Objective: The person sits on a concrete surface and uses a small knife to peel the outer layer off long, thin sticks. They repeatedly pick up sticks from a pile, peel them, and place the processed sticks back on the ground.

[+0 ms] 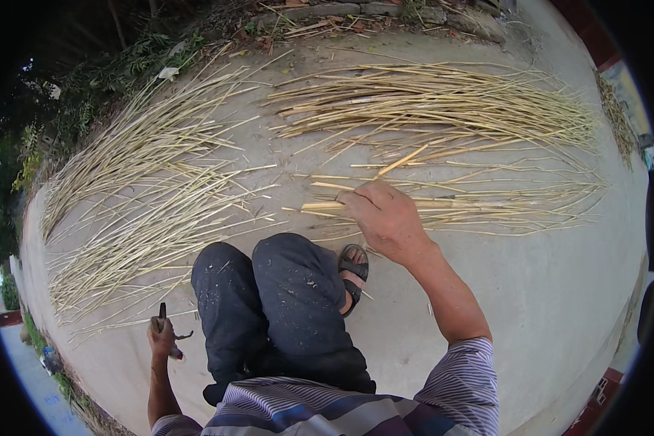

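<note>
My right hand (386, 220) is closed on one or more pale yellow stalks at the near edge of the right-hand rows. A thick stalk end (323, 206) shows left of its fingers, and another stalk (402, 161) slants up beyond the knuckles. Which of them lie inside the grip is partly hidden. Low at the left, beside my knee, my left hand (160, 336) is closed around a small dark hand tool (163, 311). A hooked dark part and a red-and-white tip show at the tool's lower side; its exact kind is unclear.
Long stalks (145, 156) lie spread on the concrete ground (530, 298) at the left. A thicker pile (443, 102) lies at the far right. My bent knees (298, 280) and sandalled foot (354, 272) are close by. Shrubs (94, 102) border the far left.
</note>
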A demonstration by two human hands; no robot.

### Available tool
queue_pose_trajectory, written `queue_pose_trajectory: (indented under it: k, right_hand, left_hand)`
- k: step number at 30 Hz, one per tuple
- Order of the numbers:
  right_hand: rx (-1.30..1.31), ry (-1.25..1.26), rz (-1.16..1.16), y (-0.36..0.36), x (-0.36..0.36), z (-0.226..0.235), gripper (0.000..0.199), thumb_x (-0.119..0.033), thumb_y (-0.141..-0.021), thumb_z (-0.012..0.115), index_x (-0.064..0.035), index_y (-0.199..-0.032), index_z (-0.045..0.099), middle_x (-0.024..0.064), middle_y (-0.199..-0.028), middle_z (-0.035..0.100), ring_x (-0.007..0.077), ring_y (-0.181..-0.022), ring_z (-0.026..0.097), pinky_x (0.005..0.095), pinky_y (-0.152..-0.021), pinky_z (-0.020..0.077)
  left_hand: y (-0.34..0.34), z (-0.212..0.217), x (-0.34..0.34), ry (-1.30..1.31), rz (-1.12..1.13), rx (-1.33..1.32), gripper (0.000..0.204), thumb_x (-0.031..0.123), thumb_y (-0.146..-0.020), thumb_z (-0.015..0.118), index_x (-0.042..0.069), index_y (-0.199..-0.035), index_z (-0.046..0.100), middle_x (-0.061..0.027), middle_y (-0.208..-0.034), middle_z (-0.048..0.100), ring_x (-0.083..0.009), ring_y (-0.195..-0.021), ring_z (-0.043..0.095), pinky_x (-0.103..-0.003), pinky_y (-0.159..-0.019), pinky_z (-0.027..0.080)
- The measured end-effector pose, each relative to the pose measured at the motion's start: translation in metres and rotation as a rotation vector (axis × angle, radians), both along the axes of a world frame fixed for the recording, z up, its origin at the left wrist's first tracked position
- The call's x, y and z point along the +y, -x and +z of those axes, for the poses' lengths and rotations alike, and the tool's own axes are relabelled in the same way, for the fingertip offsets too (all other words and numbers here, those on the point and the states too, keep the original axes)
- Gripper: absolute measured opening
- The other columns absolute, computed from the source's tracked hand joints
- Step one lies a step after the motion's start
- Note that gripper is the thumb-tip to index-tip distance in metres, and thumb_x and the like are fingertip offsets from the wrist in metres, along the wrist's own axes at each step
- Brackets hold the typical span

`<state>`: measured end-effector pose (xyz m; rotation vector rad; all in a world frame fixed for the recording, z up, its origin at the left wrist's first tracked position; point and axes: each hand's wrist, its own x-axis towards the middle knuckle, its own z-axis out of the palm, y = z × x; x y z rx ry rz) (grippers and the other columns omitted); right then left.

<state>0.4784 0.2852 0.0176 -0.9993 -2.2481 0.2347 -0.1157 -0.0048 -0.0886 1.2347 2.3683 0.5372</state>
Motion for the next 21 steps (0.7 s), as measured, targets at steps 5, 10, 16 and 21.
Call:
queue_pose_trajectory:
  k: [5,10,16,21]
  right_hand:
    - [-0.137,-0.185,-0.013,0.025,-0.021,0.062,0.043,-0.006,-0.069,0.064,-0.0059,-0.111,0.065,0.0069,-0.082,0.06,0.0233,-0.076,0.06,0.0347,-0.062,0.0475]
    - [-0.154,-0.227,0.072,0.054,-0.042,0.096,0.042,-0.009,-0.071,0.068,-0.0061,-0.112,0.064,0.0058,-0.076,0.059,0.0215,-0.066,0.059,0.0326,-0.056,0.0459]
    - [-0.207,-0.189,0.203,0.099,-0.08,0.151,0.037,-0.016,-0.078,0.071,-0.0058,-0.113,0.063,0.006,-0.071,0.057,0.0217,-0.06,0.058,0.0337,-0.052,0.0454]
    - [-0.151,-0.13,0.261,0.136,-0.104,0.176,0.041,-0.014,-0.076,0.073,-0.005,-0.115,0.063,0.0075,-0.072,0.058,0.0229,-0.061,0.058,0.0339,-0.05,0.0446]
  left_hand:
    - [-0.057,0.08,0.058,-0.28,0.088,-0.191,0.019,0.018,-0.093,0.061,0.003,-0.083,0.053,-0.0022,-0.066,0.056,-0.0078,-0.056,0.05,-0.025,-0.051,0.042]
    - [-0.112,0.14,0.092,-0.484,-0.032,-0.299,0.021,0.022,-0.093,0.065,0.004,-0.087,0.057,0.0004,-0.068,0.055,-0.0057,-0.059,0.049,-0.023,-0.053,0.04]
    - [-0.2,0.201,0.101,-0.723,-0.33,-0.411,0.03,0.032,-0.087,0.073,0.005,-0.092,0.062,-0.0023,-0.075,0.064,-0.0085,-0.06,0.058,-0.024,-0.057,0.046]
    - [-0.226,0.208,0.108,-0.845,-0.372,-0.615,0.03,0.03,-0.085,0.075,0.004,-0.09,0.061,-0.0024,-0.073,0.063,-0.0096,-0.061,0.057,-0.024,-0.056,0.046]
